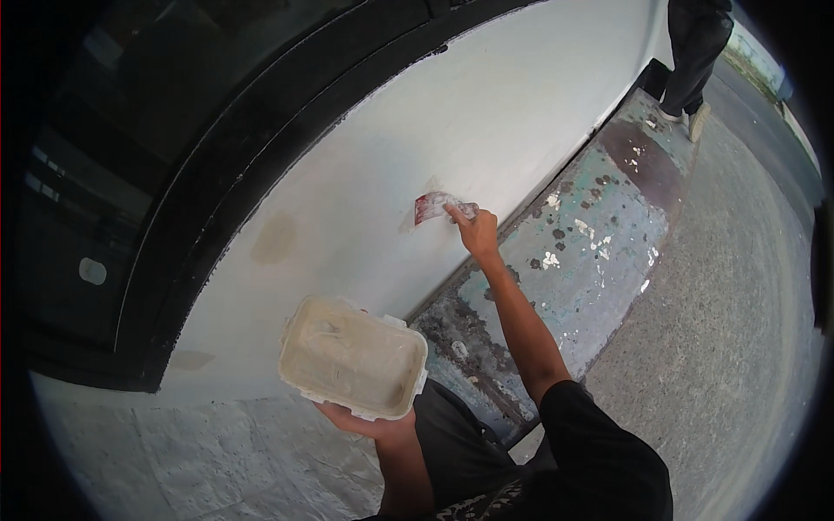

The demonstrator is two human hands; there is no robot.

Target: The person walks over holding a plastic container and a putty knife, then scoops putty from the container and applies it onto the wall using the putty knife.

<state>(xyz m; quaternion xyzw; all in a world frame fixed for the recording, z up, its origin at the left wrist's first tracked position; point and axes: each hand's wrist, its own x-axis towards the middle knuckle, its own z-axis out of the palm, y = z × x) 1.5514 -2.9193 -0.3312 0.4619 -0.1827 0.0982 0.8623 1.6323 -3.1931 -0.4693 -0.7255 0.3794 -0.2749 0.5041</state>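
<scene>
My right hand (pixel 477 231) grips the handle of a putty knife (pixel 434 207), its broad blade smeared white and red. The blade lies at the white wall (pixel 365 174), over a small beige-grey patch (pixel 407 221). From below, my left hand (pixel 369 423) supports a cream-coloured rectangular plastic tub (pixel 347 356) with clip lugs on its rim. Pale filler coats the inside of the tub, with a small lump near its far side. Most of the left fingers are hidden beneath it.
Other tan patches (pixel 275 238) mark the wall. A black-framed window (pixel 234 165) is at the left. Along the wall's foot runs a paint-spattered ledge (pixel 565 252), with a rough pavement (pixel 712 304) to its right. Another person in dark trousers (pixel 695 43) stands at the far end.
</scene>
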